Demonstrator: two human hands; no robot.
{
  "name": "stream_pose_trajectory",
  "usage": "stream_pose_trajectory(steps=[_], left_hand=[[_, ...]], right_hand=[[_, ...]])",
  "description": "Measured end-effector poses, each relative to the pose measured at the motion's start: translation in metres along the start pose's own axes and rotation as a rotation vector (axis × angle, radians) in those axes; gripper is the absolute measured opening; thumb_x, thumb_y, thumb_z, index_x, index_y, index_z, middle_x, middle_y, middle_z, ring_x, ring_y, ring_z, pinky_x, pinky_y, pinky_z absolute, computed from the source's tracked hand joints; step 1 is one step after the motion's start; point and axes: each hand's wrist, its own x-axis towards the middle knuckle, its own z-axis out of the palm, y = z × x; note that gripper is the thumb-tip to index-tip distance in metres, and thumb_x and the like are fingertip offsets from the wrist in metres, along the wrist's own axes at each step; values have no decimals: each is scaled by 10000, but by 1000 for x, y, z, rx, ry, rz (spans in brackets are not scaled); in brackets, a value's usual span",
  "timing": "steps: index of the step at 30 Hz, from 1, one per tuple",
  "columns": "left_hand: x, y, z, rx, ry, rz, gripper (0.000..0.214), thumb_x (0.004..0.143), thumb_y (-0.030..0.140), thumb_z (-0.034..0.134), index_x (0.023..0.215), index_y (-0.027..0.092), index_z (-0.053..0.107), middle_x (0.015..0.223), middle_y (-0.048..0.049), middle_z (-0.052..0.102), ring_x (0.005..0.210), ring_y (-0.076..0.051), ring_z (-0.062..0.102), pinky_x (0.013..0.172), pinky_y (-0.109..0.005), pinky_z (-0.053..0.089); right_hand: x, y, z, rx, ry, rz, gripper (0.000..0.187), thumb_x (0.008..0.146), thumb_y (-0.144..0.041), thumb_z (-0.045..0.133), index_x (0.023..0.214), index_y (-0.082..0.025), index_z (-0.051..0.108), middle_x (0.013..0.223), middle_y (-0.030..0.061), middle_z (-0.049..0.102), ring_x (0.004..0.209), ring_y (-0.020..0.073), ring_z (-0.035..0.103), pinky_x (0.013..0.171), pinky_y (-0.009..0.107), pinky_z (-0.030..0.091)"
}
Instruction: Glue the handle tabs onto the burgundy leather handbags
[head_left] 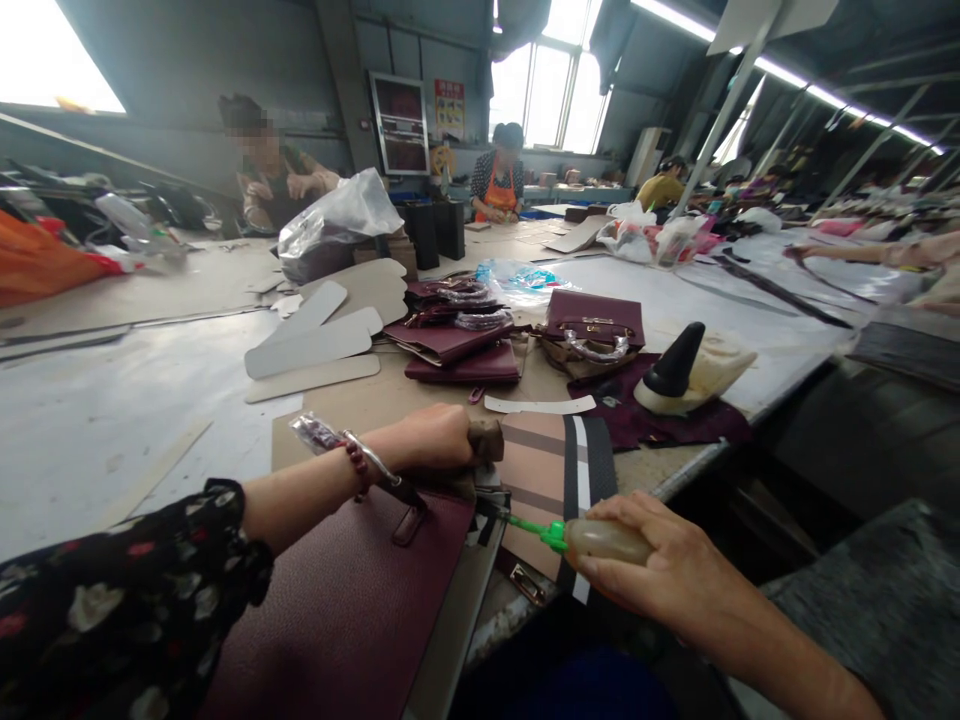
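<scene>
My right hand (637, 560) is wrapped around a translucent squeeze bottle (607, 540) with a green nozzle. The nozzle points left, its tip close to the near edge of an unfinished burgundy handbag (352, 600). Closed in a fist, my left hand (439, 437) grips a brown piece of material (486, 440) at the bag's upper edge; its fingers are mostly hidden. A dark handle strap with a clear plastic wrap lies under my left wrist. Beneath the bottle is a striped panel (536, 460), with a metal buckle (527, 583) nearby at the table edge.
Burgundy handbags (457, 345) are piled ahead, and another bag (592, 325) stands beside them. A black cone (675, 362) rests on dark purple material at the right. White card pieces (315, 345) lie left, near a plastic bag (337, 225). Other people work farther back and at the right.
</scene>
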Motion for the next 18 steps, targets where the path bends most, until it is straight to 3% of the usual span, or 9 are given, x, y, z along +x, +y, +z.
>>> stream_pose_trajectory(steps=[7,13,18], left_hand=[[-3,2,-1,11,-8,1,291,692,412,549,760,151,657,759,-97,638,610,-191,552,488,-272,355],[-6,5,-4,13,-20,1,286,701,418,560,753,152,653,737,-88,637,603,-187,557,486,-267,352],[-7,7,-6,9,-14,4,292,701,429,578,762,154,657,759,-92,643,627,-196,565,495,-271,354]], right_hand=[[-9,-3,4,23,-102,-12,216,742,-359,560,920,-248,611,878,-1,523,767,130,535,696,250,412],[-6,-2,2,1,-39,-30,265,767,-398,555,964,-227,602,924,12,526,821,137,531,742,250,409],[-14,-8,9,13,-140,-16,258,721,-349,593,949,-231,618,903,7,525,789,136,533,711,248,407]])
